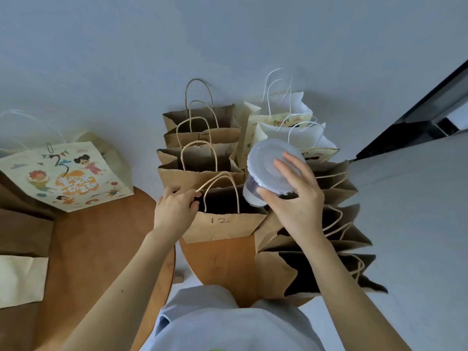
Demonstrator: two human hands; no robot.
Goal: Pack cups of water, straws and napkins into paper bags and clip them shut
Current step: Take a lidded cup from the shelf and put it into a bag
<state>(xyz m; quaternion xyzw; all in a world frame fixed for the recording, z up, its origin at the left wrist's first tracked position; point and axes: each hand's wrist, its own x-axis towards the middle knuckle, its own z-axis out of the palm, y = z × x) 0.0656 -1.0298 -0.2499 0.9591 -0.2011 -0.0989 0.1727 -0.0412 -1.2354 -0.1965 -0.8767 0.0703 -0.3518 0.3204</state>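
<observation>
My wooden table (220,262) has an open paper bag (228,229) marked 12 standing on it. My right hand (298,203) grips a lidded cup of water (266,163) just above the bag's mouth. My left hand (172,209) pinches the bag's handle (209,182).

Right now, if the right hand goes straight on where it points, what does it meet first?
Beyond the cup it holds, the right hand would probably meet the white printed bags, though it may pass above them.
</observation>
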